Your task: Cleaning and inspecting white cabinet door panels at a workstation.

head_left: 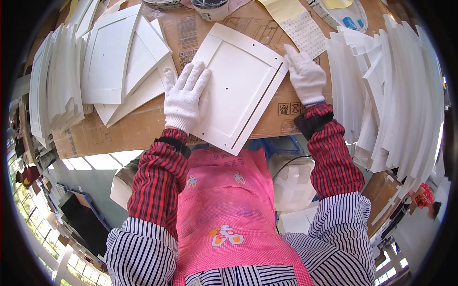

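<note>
A white panel (pixel 236 88) with a raised frame lies turned at an angle on the cardboard-covered table. A dark groove runs along its right side, and small dark holes show in its corners and middle. My left hand (pixel 185 95), in a white knit glove, rests flat on the panel's left edge with its fingers spread. Beside the panel's right corner is my gloved right hand (pixel 306 76), its fingers stretched out and close together. Whether its fingertips touch the panel's edge I cannot tell.
More white panels (pixel 106 59) lie fanned out at the left, beside an upright stack (pixel 58 81). Many white pieces (pixel 405 90) stand packed along the right. A tub (pixel 210 8), yellow-backed sheet (pixel 293 24) and round container (pixel 350 20) sit at the far side of the cardboard (pixel 114 136).
</note>
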The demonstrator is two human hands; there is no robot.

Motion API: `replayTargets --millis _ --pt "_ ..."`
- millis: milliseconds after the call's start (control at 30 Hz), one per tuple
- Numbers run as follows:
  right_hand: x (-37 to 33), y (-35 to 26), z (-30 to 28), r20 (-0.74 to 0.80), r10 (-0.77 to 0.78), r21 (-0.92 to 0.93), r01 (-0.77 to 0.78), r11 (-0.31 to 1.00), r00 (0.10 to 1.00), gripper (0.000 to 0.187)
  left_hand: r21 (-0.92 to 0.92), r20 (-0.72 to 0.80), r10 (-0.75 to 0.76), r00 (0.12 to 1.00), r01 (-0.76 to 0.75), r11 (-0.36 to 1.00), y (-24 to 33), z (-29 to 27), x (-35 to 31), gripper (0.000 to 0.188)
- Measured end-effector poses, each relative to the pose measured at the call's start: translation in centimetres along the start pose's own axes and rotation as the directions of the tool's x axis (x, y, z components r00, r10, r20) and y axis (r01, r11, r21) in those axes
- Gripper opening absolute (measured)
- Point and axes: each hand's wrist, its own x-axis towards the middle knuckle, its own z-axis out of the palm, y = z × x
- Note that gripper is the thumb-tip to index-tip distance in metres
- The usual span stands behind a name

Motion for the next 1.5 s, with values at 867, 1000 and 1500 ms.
replayTargets --millis 867,1000,1500 --pt "-13.3 -10.1 -4.1 0.253 -0.115 0.383 0.01 0.924 0.961 0.047 0.0 0.0 0.015 1.0 -0.015 1.0 0.3 0.2 -0.1 0.057" --pt "-14.9 -10.1 -4.3 0.264 -0.247 0.472 0.098 0.876 0.932 0.044 0.001 0.006 0.012 1.0 -0.012 1.0 0.2 0.4 0.0 0.056" --pt "-16.1 -11.3 -4.9 0.322 -0.201 0.433 0.044 0.9 0.925 0.046 -0.014 -0.01 0.031 0.999 -0.031 0.999 0.2 0.3 0.0 0.055"
